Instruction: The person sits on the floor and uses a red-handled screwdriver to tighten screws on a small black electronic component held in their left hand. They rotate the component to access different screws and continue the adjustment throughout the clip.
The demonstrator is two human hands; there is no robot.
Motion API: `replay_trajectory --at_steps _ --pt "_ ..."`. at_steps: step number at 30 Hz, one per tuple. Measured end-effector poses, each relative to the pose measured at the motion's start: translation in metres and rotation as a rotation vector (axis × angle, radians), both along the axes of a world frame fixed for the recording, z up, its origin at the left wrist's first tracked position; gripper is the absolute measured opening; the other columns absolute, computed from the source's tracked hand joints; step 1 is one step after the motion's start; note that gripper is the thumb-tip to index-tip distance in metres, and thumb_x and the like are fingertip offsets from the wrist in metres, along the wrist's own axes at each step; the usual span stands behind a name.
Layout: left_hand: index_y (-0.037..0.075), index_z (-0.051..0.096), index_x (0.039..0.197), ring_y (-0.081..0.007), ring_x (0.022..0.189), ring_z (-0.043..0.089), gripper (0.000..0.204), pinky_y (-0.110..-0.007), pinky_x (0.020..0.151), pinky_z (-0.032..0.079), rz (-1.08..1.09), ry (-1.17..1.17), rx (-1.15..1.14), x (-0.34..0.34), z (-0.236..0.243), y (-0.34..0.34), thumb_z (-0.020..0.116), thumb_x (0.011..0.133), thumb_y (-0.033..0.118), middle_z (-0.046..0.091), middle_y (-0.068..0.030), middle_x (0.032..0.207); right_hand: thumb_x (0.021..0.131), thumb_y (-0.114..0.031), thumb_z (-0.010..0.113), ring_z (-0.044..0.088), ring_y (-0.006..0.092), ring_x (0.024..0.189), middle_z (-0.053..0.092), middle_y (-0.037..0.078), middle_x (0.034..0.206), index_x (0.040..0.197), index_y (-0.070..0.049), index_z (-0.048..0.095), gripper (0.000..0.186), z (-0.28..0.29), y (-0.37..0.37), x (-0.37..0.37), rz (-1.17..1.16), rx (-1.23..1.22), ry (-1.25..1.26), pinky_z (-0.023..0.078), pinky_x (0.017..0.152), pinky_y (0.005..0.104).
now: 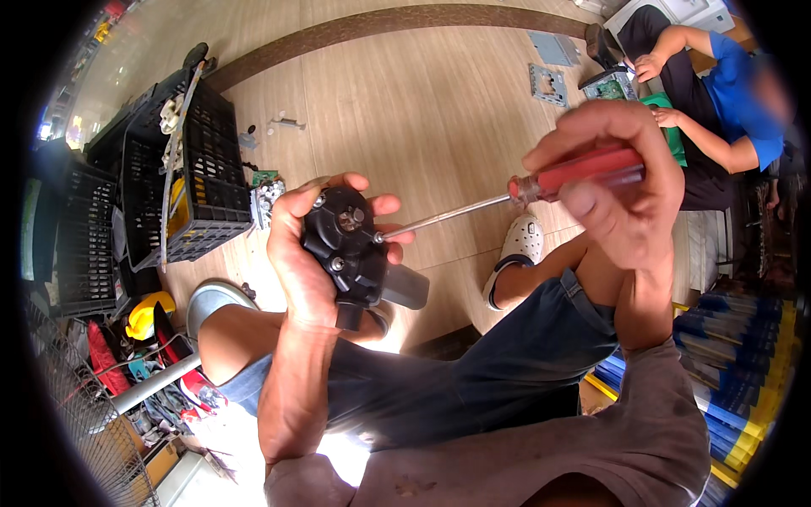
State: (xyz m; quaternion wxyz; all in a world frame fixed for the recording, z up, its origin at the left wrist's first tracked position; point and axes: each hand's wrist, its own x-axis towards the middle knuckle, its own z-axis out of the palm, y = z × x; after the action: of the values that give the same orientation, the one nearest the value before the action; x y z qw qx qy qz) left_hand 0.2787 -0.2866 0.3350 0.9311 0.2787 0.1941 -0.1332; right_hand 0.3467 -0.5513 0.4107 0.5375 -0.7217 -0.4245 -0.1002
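left hand [300, 266] clasps the black housing [342, 291], palm under its left side, fingertips showing past the far edge. right hand [629, 190] is wrapped around the red handle [574, 173] of the screwdriver [456, 211], grip fairly loose, thumb along the near side. so both hands are full. the housing sits up off the floor, over the lap, in the left grip. the driver's tip meets the rim screw [378, 239] on the housing's right side; can't tell if it's fully seated in the head.

progress: looks early or midway to me. the housing appears whole, no seam gaping. two more screws sit in the face: the near screw [338, 264] and the far screw [320, 201]. so three heads in place from where i stand, none seen lying loose. loosening or tightening, one picture won't say. the underside is hidden by the palm. a grey flap [407, 287] sticks out just below the grip; can't tell if it's attached.

further out: left of the grip, a black crate [207, 228] holding parts, with small scraps [289, 124] on the floor beyond it. past the right hand, metal plates [549, 84] lie near a co-worker [739, 93] handling a green board [610, 87].
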Motion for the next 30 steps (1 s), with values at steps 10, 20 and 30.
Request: replay_trajectory --at_steps 10,20,30 --pt "0.004 0.063 0.111 -0.0425 0.076 0.069 0.050 -0.048 0.063 0.058 0.039 -0.006 0.029 -0.001 0.001 0.001 0.047 0.092 0.048 0.070 -0.0229 0.097 0.099 -0.012 0.053 0.056 0.0090 0.057 0.067 0.028 0.108 0.115 0.008 0.056 0.026 0.003 0.010 -0.002 -0.048 0.106 0.095 0.045 0.051 0.0183" --pt "0.004 0.064 0.110 -0.0425 0.075 0.069 0.049 -0.048 0.065 0.059 -0.019 -0.038 -0.052 -0.003 0.003 0.004 0.049 0.091 0.047 0.071 -0.0227 0.096 0.098 -0.022 0.062 0.058 0.0088 0.060 0.070 0.022 0.099 0.114 0.007 0.058 0.034 -0.004 0.010 0.000 -0.080 0.176 0.019 0.048 0.053 0.0202" --pt "0.005 0.064 0.109 -0.0417 0.075 0.069 0.048 -0.048 0.064 0.059 0.005 -0.039 -0.023 -0.004 0.005 0.002 0.049 0.091 0.046 0.071 -0.0225 0.095 0.097 -0.010 0.060 0.061 0.0092 0.063 0.071 0.021 0.099 0.112 0.008 0.059 0.024 0.004 0.003 -0.006 -0.023 0.126 0.094 0.049 0.054 0.0209"
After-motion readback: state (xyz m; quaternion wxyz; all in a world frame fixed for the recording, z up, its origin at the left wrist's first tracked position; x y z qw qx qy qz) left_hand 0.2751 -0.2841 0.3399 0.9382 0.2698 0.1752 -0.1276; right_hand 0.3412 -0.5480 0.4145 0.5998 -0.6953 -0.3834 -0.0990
